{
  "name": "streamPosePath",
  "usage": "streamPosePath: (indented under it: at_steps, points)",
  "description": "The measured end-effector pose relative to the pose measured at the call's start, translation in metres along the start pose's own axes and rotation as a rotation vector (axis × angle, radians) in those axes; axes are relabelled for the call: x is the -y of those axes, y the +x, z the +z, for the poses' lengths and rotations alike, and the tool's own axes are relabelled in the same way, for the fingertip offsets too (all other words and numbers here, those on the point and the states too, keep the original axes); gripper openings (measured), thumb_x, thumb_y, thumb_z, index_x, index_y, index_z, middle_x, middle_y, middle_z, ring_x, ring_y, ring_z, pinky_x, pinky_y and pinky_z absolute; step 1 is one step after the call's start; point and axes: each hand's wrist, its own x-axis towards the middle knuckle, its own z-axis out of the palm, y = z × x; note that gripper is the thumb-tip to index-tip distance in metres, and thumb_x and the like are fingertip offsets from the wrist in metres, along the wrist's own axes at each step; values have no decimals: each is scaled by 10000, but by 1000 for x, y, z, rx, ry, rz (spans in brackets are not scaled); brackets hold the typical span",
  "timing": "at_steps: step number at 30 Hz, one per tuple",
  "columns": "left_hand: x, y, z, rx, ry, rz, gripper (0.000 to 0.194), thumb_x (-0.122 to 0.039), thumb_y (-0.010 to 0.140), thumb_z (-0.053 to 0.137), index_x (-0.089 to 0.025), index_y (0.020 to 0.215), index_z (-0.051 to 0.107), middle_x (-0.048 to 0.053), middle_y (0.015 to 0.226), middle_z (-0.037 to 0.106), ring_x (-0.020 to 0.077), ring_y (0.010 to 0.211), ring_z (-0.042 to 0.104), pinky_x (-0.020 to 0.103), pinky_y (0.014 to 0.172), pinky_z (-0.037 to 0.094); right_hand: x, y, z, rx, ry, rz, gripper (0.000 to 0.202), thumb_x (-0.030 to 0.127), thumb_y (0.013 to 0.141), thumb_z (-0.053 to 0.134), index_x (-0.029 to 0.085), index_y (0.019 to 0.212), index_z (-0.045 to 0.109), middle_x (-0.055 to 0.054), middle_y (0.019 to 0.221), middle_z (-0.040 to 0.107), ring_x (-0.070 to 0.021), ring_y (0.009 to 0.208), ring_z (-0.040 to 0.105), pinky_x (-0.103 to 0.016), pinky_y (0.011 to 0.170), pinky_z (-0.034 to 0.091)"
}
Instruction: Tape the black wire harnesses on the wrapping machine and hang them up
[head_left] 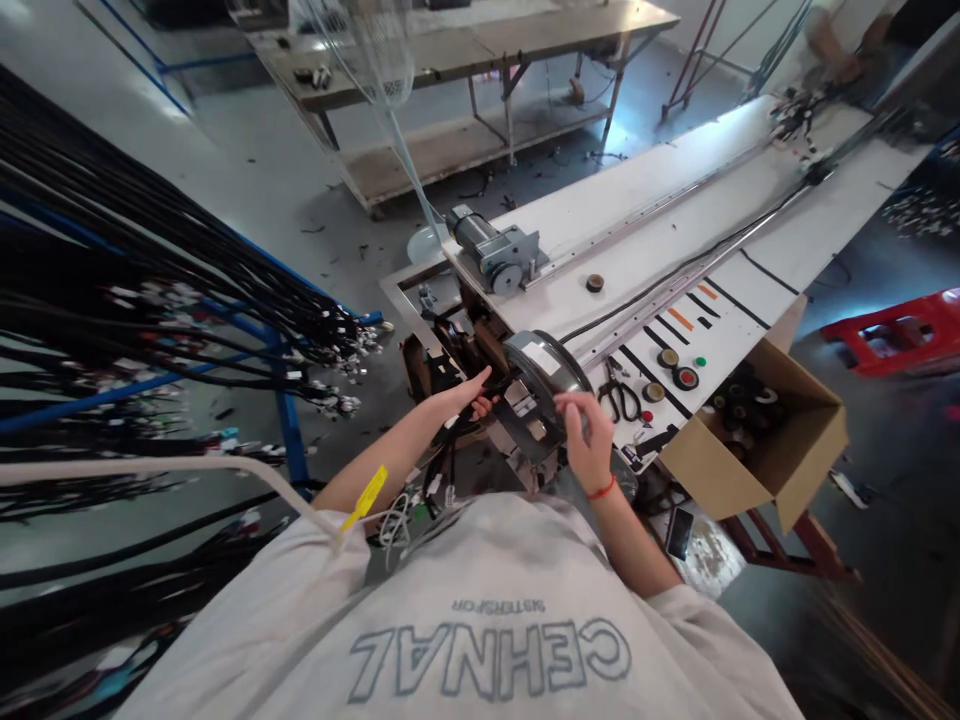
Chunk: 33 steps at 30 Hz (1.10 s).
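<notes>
My left hand (474,394) is closed around a black wire harness (450,422), whose loose ends hang below it. Just right of it stands a taping machine (546,362) with a round dark drum and a white label, at the near end of the long white table (622,240). My right hand (586,432) is at the drum's right edge, its fingers curled together; what they pinch, if anything, is hidden. Black-handled scissors (621,395) lie to the right of this hand, near several tape rolls (654,391).
A cardboard box (795,450) of dark rolls stands at the right. Black cable bundles (187,260) hang on blue racks at the left. A motor (491,245) sits on the table's far corner. Another person's hands (844,65) are at the table's far end.
</notes>
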Motion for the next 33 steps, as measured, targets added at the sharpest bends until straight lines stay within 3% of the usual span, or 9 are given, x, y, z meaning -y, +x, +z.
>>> streamPosePath:
  at_steps: [3, 6, 9, 13, 16, 19, 23, 29, 33]
  points:
    - [3, -29, 2, 110, -106, -137, 494, -585, 917, 481, -164, 660, 516, -92, 513, 237, 43, 395, 162, 172, 375, 193, -23, -20, 31, 249, 212, 354, 464, 585, 904, 499, 215, 1168, 588, -32, 735, 669, -179, 515, 572, -328, 521, 490]
    - [9, -61, 5, 140, -119, -94, 392, -496, 913, 522, -165, 701, 516, -95, 535, 233, 47, 416, 155, 174, 395, 207, -50, -13, 70, 429, 379, 560, 699, 597, 795, 628, 212, 1344, 433, 16, 689, 675, -134, 388, 482, -254, 392, 357]
    - [16, -84, 5, 132, -76, -16, 315, -432, 900, 527, -169, 728, 521, -82, 555, 272, 59, 433, 210, 188, 422, 249, -59, 3, 96, 589, 460, 590, 572, 587, 719, 711, 201, 1114, 564, 6, 715, 694, -99, 392, 460, -225, 381, 312]
    - [31, -98, -1, 74, 147, 181, 288, -443, 856, 572, -182, 744, 522, -51, 584, 385, 94, 499, 353, 222, 487, 339, -46, 9, 94, 689, 483, 544, 472, 625, 701, 728, 180, 798, 602, 5, 620, 649, -81, 415, 470, -204, 400, 324]
    - [47, -102, -2, -111, 484, 371, 289, -460, 876, 536, -204, 742, 517, -7, 644, 525, 146, 591, 483, 258, 566, 403, -33, 5, 78, 789, 387, 526, 466, 634, 761, 697, 177, 774, 603, -3, 597, 642, -96, 434, 526, -199, 412, 351]
    - [62, -107, 2, -311, 754, 468, 247, -407, 931, 441, -211, 827, 548, 55, 757, 645, 221, 717, 612, 299, 675, 441, -30, 1, 68, 936, 132, 714, 524, 678, 800, 645, 157, 842, 619, -51, 579, 654, -142, 418, 562, -210, 361, 298]
    - [71, -111, 11, -396, 962, 428, 267, -354, 978, 367, -180, 989, 569, 129, 848, 707, 288, 805, 686, 328, 710, 457, -39, -4, 80, 853, 196, 763, 507, 653, 841, 627, 179, 1016, 588, -73, 728, 717, -145, 420, 561, -222, 355, 307]
    - [73, -115, 26, -411, 1242, 274, 336, -305, 1019, 306, -109, 1158, 539, 197, 1011, 717, 300, 928, 709, 333, 735, 499, -41, -8, 102, 711, 216, 725, 401, 500, 950, 537, 184, 705, 577, -33, 577, 623, -101, 411, 494, -206, 390, 350]
    - [78, -107, 42, -403, 1352, 237, 301, -257, 1019, 335, -113, 1186, 540, 158, 972, 714, 262, 878, 719, 337, 732, 530, -8, -16, 97, 674, 215, 627, 463, 473, 980, 456, 197, 614, 521, 23, 452, 486, -83, 383, 388, -188, 377, 323]
